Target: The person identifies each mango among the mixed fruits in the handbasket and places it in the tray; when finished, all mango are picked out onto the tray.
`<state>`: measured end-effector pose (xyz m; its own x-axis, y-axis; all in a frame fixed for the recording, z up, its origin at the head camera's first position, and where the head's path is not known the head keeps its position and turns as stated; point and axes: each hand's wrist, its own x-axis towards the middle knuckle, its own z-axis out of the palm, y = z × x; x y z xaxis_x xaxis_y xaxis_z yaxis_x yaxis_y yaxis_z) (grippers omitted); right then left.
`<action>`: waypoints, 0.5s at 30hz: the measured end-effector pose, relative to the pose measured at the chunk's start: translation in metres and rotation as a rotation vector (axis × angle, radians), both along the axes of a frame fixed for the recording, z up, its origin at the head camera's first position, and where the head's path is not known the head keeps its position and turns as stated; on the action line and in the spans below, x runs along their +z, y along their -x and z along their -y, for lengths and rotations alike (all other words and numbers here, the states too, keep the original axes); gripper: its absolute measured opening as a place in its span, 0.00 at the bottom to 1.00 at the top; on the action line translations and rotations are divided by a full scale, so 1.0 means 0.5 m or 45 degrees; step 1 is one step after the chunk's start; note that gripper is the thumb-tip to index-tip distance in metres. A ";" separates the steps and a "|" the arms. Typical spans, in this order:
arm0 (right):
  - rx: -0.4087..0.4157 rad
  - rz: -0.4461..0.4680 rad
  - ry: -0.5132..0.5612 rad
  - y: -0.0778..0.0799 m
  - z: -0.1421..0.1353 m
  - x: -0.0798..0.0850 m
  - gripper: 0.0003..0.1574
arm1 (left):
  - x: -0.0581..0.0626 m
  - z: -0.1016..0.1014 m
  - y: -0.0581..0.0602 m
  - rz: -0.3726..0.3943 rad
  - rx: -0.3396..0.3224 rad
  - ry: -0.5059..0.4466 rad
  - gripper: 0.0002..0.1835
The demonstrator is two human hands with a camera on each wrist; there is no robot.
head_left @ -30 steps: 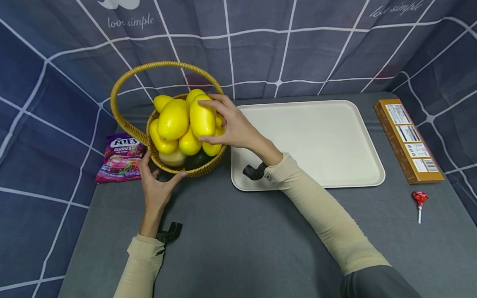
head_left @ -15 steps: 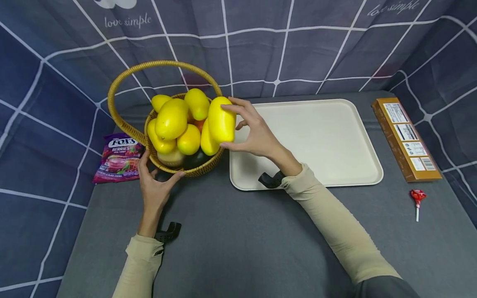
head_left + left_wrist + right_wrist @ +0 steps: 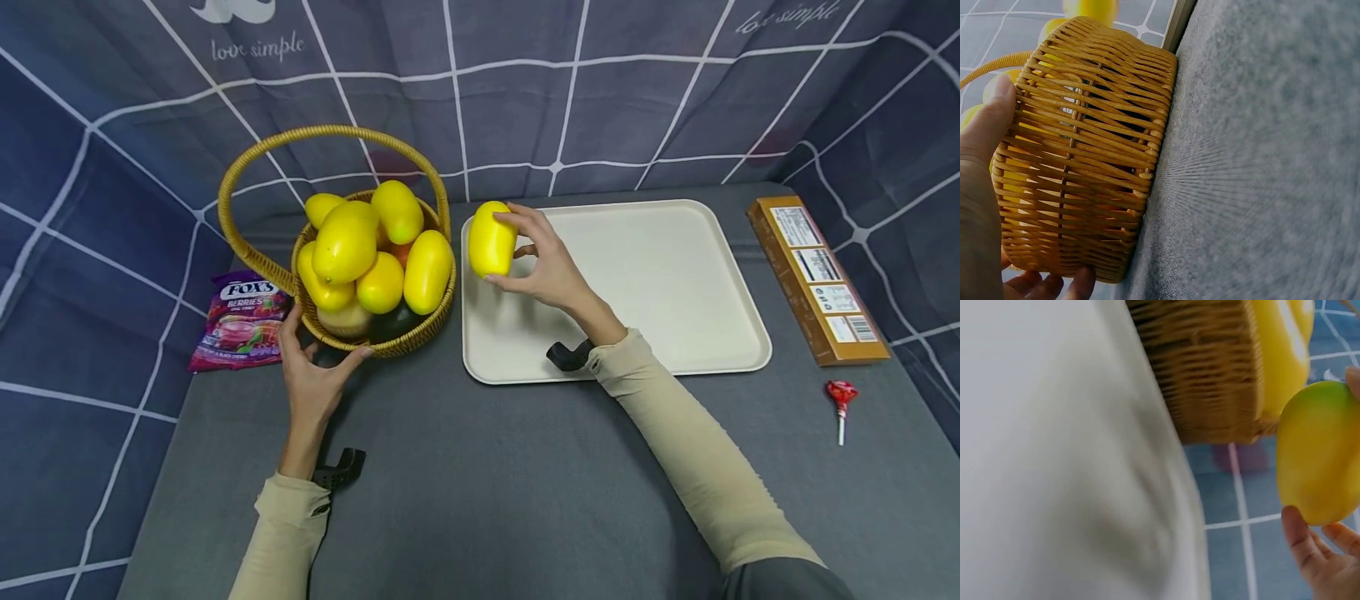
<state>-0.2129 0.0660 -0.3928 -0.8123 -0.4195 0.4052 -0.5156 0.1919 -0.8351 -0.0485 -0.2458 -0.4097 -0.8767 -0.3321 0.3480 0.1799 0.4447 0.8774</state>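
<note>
Right hand (image 3: 551,267) pinches yellow oval mango (image 3: 491,240) over cream rectangular tray (image 3: 487,346) edge; left hand (image 3: 315,392) grips golden wicker basket (image 3: 1085,156) on grey cloth (image 3: 480,483).

the person's bare left hand (image 3: 317,379), left of centre in the head view, grips with thumb (image 3: 357,359) and fingers (image 3: 289,329) spread apart; its beige-sleeved left forearm (image 3: 285,533) runs up from the lower edge. the right hand (image 3: 551,271), near centre, pinches between thumb and fingertips, its beige-sleeved right forearm (image 3: 693,446) slanting from lower right.
</note>
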 end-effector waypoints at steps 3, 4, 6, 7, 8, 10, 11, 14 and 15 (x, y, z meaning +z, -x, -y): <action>-0.010 0.056 -0.051 0.020 -0.001 -0.017 0.52 | 0.000 0.000 0.000 -0.005 -0.001 0.003 0.53; -0.009 0.073 -0.067 0.026 -0.001 -0.021 0.51 | 0.000 0.000 0.000 -0.006 -0.001 0.005 0.53; -0.008 0.104 -0.099 0.037 0.000 -0.030 0.51 | 0.000 0.001 0.001 -0.005 -0.001 0.008 0.54; -0.006 0.119 -0.108 0.043 0.000 -0.034 0.51 | 0.000 0.000 0.001 -0.006 -0.003 0.005 0.54; 0.000 0.134 -0.110 0.048 0.001 -0.038 0.50 | 0.000 0.001 0.001 -0.004 -0.002 0.006 0.54; 0.010 0.163 -0.109 0.058 0.003 -0.046 0.50 | -0.001 0.001 0.002 -0.002 -0.001 0.005 0.54; 0.015 0.175 -0.106 0.063 0.003 -0.050 0.50 | 0.000 0.001 0.001 -0.002 -0.001 0.003 0.54; 0.038 0.212 -0.092 0.075 0.004 -0.062 0.49 | 0.000 0.001 0.001 -0.002 0.001 -0.002 0.54; 0.044 0.226 -0.090 0.079 0.004 -0.067 0.49 | 0.001 0.001 0.001 0.004 0.002 -0.002 0.53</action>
